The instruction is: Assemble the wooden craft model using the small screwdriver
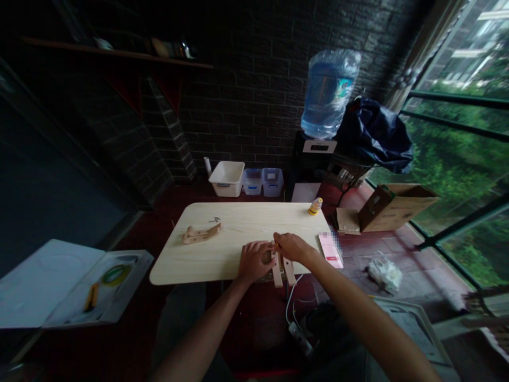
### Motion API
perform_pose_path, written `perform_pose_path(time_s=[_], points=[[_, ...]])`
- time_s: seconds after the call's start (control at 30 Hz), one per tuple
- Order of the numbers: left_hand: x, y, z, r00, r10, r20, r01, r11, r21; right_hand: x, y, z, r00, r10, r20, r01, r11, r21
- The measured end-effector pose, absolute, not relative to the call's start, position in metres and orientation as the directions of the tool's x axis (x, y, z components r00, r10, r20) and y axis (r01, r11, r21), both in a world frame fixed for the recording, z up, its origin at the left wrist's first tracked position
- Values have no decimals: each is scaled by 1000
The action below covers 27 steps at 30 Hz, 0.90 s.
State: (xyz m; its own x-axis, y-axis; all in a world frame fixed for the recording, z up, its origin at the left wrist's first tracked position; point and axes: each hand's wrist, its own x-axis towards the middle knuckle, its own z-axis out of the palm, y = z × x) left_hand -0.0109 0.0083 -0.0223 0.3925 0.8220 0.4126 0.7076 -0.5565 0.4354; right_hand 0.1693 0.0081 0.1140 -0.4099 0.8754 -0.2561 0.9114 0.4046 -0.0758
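My left hand (254, 260) lies at the front edge of the table, its thumb and fingers closed against a pale wooden piece (277, 273) with dark holes. My right hand (292, 246) is closed in a fist just above the wood. A bit of yellow (275, 245) shows at its fingers, perhaps a tool handle; most of it is hidden in the grip. A second wooden bar (289, 270) runs beside the first, and both stick out past the table edge. Further left rests another wooden assembly (199, 233) with holes, near some small dark metal pieces (214, 219).
A yellow-capped bottle (315, 206) stands at the table's (246, 217) back right corner. A phone (331, 250) lies at the right edge. An open case (115, 286) with tools is at left. White cables (292, 302) hang below. Behind are bins (226, 178) and a water dispenser (314, 159).
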Motion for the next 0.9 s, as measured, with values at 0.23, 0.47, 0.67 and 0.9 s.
perform_pose_path(time_s=[0.23,0.47,0.67,0.9], points=[[-11,7,-21,388,814,432,703,-564,432,175,6,115,-408,879,-245,913,395,-104],[-11,6,-19,384,817,431,693,-563,449,173,6,119,-461,857,-230,887,456,-79],[-11,9,-22,372,826,423,698,-550,459,168,10,109,-441,866,-235,897,433,-85],[-11,9,-22,380,829,410,704,-547,453,170,11,111,-423,873,-242,906,409,-109]])
